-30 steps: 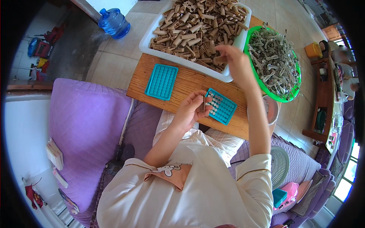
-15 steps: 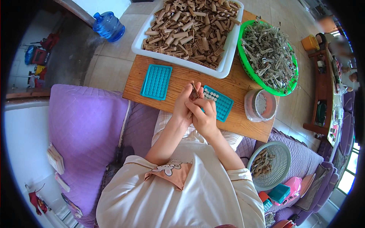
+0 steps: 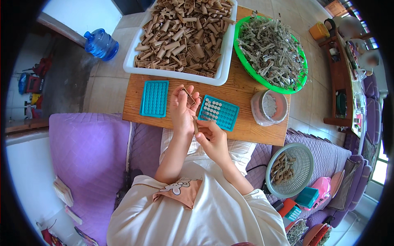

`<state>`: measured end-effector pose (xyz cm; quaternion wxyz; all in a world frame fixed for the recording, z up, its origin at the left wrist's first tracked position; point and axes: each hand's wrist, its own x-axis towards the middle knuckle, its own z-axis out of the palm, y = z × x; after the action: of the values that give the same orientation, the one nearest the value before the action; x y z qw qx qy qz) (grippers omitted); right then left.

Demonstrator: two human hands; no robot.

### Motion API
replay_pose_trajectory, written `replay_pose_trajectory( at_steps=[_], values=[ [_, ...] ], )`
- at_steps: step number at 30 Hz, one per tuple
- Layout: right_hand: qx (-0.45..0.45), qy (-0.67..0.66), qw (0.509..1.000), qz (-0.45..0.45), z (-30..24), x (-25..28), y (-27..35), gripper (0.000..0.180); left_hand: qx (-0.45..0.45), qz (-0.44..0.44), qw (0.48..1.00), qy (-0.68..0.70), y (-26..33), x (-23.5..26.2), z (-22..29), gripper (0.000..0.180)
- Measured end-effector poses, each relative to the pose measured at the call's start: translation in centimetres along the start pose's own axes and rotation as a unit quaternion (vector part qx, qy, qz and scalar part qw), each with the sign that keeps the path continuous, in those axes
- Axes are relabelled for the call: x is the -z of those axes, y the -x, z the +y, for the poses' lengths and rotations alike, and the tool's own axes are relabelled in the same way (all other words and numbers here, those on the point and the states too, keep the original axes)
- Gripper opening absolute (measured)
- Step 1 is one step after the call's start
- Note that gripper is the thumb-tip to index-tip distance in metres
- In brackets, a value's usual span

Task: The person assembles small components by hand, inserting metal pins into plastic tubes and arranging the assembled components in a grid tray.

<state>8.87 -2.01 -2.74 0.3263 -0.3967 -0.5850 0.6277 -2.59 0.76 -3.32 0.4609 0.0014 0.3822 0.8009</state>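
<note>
My left hand (image 3: 182, 112) is raised over the wooden table's near edge, palm up, fingers curled round a brown open half-tube piece (image 3: 188, 97) with its hollow side showing. Close below it, my right hand (image 3: 213, 139) pinches a second slim brown piece (image 3: 195, 124) between thumb and fingers, against the left palm's heel. Just right of my hands lies a teal tray (image 3: 227, 117) with rows of small round pits; white discs fill several pits on its left side. Another teal tray (image 3: 154, 98), with no discs in its pits, lies to the left.
A white tub (image 3: 223, 67) heaped with brown half-tubes stands at the back of the table (image 3: 133, 96). Beside it are a green basket (image 3: 245, 69) of dried greyish strands and a clear container (image 3: 262, 117) with white bits. A grey colander (image 3: 305, 164) sits on the purple seat.
My hands have drawn apart; the right has come down toward me with the slim brown piece. The half-tube in the left now shows its hollow. The whole view has shifted slightly.
</note>
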Motion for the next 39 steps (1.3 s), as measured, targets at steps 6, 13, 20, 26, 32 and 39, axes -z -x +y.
replay_pose_trajectory(
  at_steps=[6,13,20,26,32,39],
  values=[
    [-0.120,-0.142,0.982,0.000,0.7,1.2,-0.4,0.021,-0.010,-0.039,0.999,-0.027,1.1,-1.1,-0.4,0.021],
    [-0.242,-0.248,0.937,-0.041,1.0,2.8,-0.1,0.022,-0.012,-0.084,0.994,-0.061,1.9,-1.1,-1.2,0.026],
    [-0.155,-0.304,0.938,0.054,1.1,4.6,0.6,0.019,0.065,-0.153,0.985,0.044,2.0,-1.0,-0.3,0.027],
    [0.000,-0.206,0.969,0.136,-2.5,5.0,0.3,0.030,0.076,-0.182,0.980,0.030,4.3,-1.9,1.0,0.028],
    [0.056,-0.103,0.981,0.154,-4.9,3.9,0.8,0.027,0.007,-0.205,0.978,-0.048,5.7,-2.7,1.3,0.030],
    [0.108,-0.004,0.975,0.193,-5.6,2.7,0.9,0.023,-0.011,-0.247,0.967,-0.066,6.3,-2.9,1.1,0.034]
  ],
)
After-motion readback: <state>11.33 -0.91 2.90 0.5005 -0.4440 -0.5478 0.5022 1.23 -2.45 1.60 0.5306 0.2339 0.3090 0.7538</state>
